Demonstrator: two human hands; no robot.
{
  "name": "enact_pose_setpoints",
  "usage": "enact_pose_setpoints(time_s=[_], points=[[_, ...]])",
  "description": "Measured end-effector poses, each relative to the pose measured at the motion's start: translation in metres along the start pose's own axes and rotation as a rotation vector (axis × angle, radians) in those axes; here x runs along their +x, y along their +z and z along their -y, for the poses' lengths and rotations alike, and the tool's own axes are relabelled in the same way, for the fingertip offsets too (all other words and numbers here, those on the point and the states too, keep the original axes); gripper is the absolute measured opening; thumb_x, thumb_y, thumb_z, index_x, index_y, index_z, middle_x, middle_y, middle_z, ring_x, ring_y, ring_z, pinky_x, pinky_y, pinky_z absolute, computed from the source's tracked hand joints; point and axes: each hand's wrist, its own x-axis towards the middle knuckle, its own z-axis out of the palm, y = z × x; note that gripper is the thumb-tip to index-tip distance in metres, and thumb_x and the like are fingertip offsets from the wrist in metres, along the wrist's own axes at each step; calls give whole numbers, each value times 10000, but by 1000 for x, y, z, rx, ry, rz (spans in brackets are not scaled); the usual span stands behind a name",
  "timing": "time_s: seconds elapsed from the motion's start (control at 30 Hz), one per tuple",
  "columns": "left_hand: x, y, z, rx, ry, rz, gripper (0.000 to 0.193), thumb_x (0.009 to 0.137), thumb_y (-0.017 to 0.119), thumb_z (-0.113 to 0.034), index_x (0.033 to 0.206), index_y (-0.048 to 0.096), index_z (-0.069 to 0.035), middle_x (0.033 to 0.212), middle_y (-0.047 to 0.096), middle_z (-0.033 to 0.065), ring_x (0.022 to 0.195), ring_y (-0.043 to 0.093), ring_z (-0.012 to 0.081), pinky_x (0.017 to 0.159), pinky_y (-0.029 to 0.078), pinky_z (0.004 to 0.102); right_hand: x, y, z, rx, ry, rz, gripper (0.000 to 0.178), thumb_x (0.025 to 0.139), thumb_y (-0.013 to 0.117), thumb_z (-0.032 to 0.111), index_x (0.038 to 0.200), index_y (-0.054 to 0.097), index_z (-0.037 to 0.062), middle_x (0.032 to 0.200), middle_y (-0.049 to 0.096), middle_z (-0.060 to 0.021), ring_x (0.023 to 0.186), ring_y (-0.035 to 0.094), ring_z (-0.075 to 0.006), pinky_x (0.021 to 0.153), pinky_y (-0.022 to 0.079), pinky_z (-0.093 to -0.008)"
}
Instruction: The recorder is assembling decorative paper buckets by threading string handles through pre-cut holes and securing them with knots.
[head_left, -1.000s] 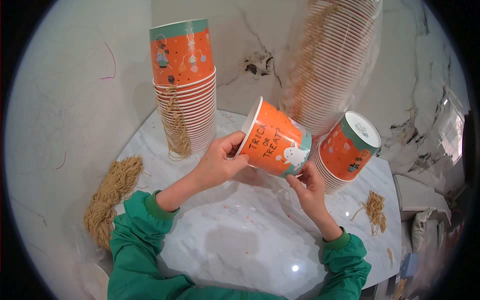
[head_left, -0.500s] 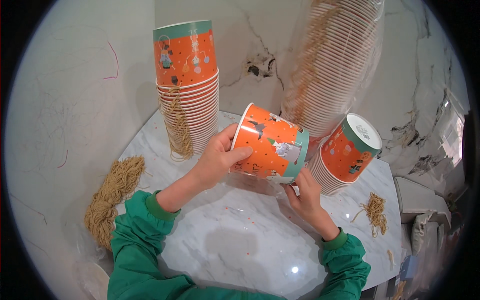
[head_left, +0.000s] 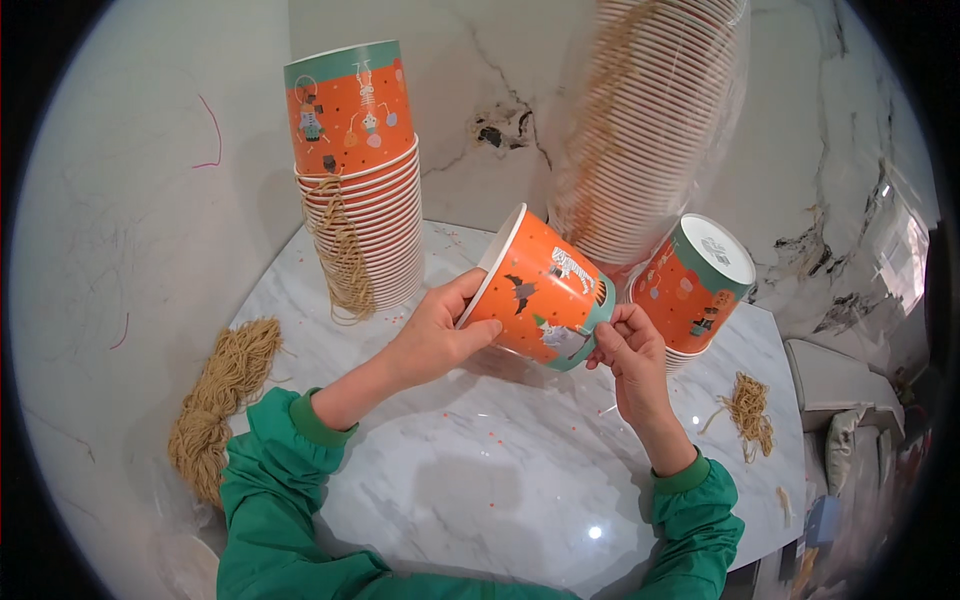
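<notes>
An orange paper cup (head_left: 535, 285) with a green band and Halloween pictures is tilted over the table, its white rim toward the left and its base toward the right. My left hand (head_left: 440, 325) grips it at the rim end, thumb along the near side and the other fingers behind. At the base my right hand (head_left: 635, 360) is closed, thumb and fingertips pinched together against the green band. Anything small between those fingertips is hidden.
On the marble-patterned table (head_left: 460, 480) stand a tall cup stack with cord loops (head_left: 365, 230), a plastic-wrapped stack (head_left: 640, 130) and upside-down cups (head_left: 690, 285). Tan cord lies as a thick hank (head_left: 220, 410) at left and a small bunch (head_left: 748, 415) at right.
The cup has turned about its length, bringing the bat and skeleton pictures round toward me. My right hand has risen from beneath the base to its right side.
</notes>
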Motion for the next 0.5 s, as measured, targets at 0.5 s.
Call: enact_pose_setpoints(time_s=[0.5], points=[[-3,3,-9,-4,-24,-131,399,897,583,-12,1289,514,2,1165,646,63,1030,614,106,906,514,289,-6,7,-25,-608,-345,179,171,858,722,31,997,623,12,929,648,-41,804,615,-125,673,502,-254]])
